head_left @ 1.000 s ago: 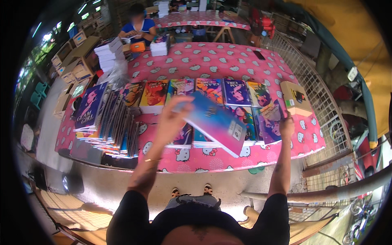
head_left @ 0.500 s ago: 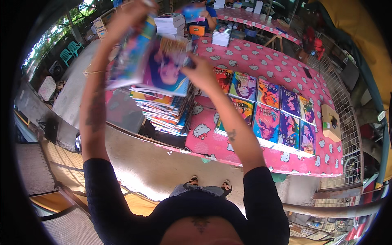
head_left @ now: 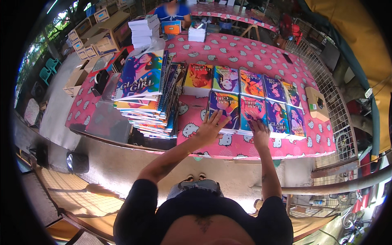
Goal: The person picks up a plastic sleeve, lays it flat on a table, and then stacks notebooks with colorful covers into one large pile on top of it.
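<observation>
- Head view: the front-row notebook with the glossy purple-and-yellow cover point(head_left: 231, 102) is being touched near its lower edge by the left hand point(head_left: 210, 128), whose fingers are being held spread.
- Beside it, the notebook with the glossy pink-and-teal cover point(head_left: 251, 109) is being touched at its lower edge by the bent fingers of the right hand point(head_left: 260, 130); whether it is being pinched cannot be told.
- Both notebooks are being borne by stacks in the nearer of two rows, on a table covered in pink cloth with white cat heads point(head_left: 245, 51).
- To the left, a tall, uneven pile of spiral-bound notebooks point(head_left: 157, 123) is being topped by a blue-and-purple cover.
- To the right, a brown cardboard box point(head_left: 321, 109) is being supported by the cloth.
- At the far side, a person in a blue top point(head_left: 173, 13) is being partly hidden by an orange-and-blue rectangular item point(head_left: 172, 27).
</observation>
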The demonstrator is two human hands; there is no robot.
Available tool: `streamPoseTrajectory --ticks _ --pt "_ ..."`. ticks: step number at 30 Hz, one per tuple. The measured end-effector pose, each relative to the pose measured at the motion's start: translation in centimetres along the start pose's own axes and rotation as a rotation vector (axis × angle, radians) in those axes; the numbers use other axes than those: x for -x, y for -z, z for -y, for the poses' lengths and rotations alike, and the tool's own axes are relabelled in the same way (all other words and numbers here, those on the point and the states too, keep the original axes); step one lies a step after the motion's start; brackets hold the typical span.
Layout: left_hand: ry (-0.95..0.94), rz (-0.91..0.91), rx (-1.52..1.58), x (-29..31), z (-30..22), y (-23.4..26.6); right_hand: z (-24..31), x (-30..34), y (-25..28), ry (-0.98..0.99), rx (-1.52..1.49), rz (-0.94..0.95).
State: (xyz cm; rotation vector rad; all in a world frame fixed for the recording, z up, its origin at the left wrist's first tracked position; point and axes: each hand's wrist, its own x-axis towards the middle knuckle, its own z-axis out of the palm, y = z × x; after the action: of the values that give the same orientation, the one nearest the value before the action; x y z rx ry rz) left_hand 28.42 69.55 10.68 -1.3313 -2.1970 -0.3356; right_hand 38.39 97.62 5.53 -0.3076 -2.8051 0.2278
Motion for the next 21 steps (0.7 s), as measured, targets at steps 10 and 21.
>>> streamPoseTrajectory --ticks 10,21 --pt "0.416 -0.001 1.334 -2.9 9.3 21.7 8.6 -5.4 20.0 -0.069 -0.857 -0.646" --pt "0.543 -0.154 0.137 -8.4 27.8 33.8 34.6 -15.7 16.3 0.930 -0.529 -0.168"
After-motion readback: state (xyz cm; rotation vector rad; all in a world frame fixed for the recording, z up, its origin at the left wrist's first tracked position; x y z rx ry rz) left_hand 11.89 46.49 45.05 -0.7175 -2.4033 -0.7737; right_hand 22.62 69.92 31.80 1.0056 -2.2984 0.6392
